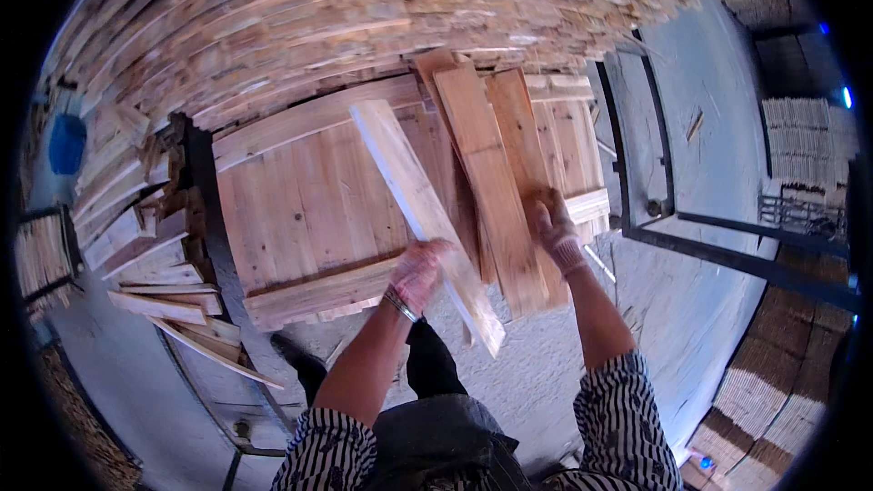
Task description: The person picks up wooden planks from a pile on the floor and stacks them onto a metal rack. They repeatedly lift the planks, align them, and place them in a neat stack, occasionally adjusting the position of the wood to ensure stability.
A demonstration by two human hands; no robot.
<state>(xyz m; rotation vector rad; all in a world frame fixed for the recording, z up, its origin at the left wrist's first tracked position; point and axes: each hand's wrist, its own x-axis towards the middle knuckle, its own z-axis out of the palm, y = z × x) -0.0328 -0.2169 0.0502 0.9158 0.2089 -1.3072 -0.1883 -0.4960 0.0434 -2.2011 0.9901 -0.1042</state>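
A long pale board slants across the middle, its lower end clear of the wooden panel beneath. My left hand is closed on its left edge, with a metal band on the wrist. To the right, several reddish-brown boards overlap on top of the panel. At the right edge of the rightmost brown board is my right hand, its fingers curled at the edge. Both hands appear to wear thin pale gloves. The boards lie across a wide plank panel with crosspieces; the overlapping boards hide part of it.
A tall stack of lumber fills the far side. Loose offcuts are heaped on the left, near a blue container. A dark metal frame stands on the right, with stacked wood beyond it.
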